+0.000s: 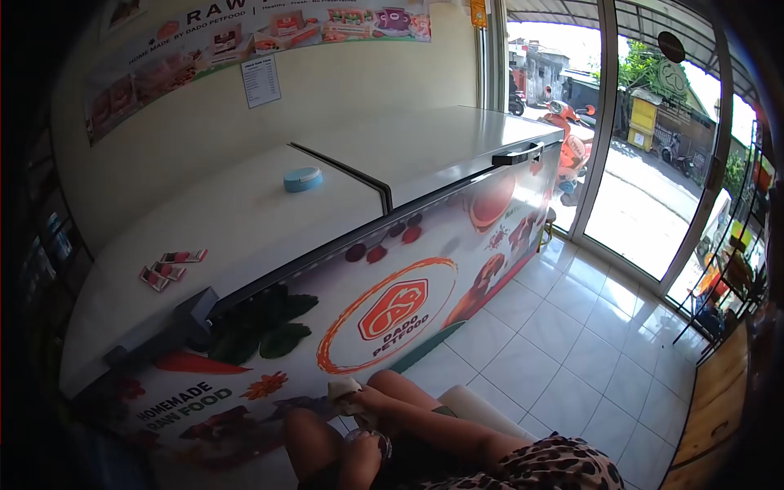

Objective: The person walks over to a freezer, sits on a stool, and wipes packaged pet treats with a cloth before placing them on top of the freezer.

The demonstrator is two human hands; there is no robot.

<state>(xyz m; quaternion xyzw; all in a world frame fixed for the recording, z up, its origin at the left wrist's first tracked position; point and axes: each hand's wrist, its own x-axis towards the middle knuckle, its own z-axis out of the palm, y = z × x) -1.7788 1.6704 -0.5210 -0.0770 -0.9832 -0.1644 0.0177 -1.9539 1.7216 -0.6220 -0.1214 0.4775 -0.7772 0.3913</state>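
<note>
In front of us runs one long chest freezer (351,155), its printed front close before our two bare knees (392,382) and standing between us and the wall. Its white top has two lid sections, parted by one dark seam, and two handles sit along the front edge, one near each end. Beyond its far end we see a tiled floor (555,327) and a glass door (665,163), with one orange scooter (576,151) outside. One long banner (286,41) spreads over the wall above the freezer, and to our right stands one piece of wooden furniture (719,400).

Smaller than these is one white printed sheet (261,81), fixed to the wall below the banner. Our two hands are low in the view, over our lap and near the freezer's front. The right hand (369,400) has its fingers closed on one pale cloth (345,389), bunched above the knees. The left hand (362,451), just below it, curls its fingers around one shiny rounded object (385,447); the hand covers much of it, so we cannot tell what it is. One round blue container (303,180) sits on the near lid section, beside the seam. Smallest are the pink-and-dark sachets (169,269), three by our count, lying close together near the left handle.
</note>
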